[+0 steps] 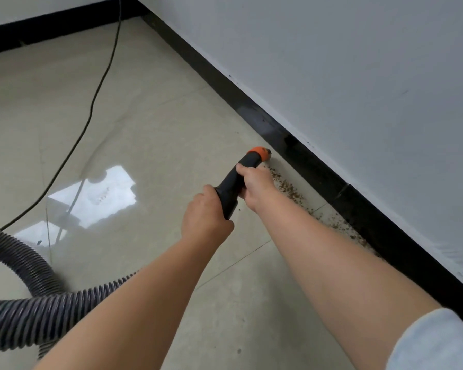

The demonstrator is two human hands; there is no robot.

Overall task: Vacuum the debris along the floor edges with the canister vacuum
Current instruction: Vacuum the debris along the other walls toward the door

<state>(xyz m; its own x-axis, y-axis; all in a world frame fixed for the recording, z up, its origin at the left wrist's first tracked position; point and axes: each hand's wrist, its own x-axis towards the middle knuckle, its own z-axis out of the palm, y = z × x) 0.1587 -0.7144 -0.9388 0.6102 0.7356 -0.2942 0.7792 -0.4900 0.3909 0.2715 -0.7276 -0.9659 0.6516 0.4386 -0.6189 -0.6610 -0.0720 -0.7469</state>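
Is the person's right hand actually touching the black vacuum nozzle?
Touching. The head view shows the right hand with fingers curled around the black nozzle just behind its orange tip, no gap visible.

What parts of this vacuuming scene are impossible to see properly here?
Head view:
- Canister body: outside the frame; the grey ribbed hose runs off the left edge.
- Mouth of the black orange-collared nozzle: turned away.
- Brown debris along the black baseboard: partly behind the right hand; bits too small to identify.

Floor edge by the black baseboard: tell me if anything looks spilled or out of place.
Brown debris lies scattered on the floor against the baseboard, trailing back from the nozzle toward the person. Nothing else stands out.
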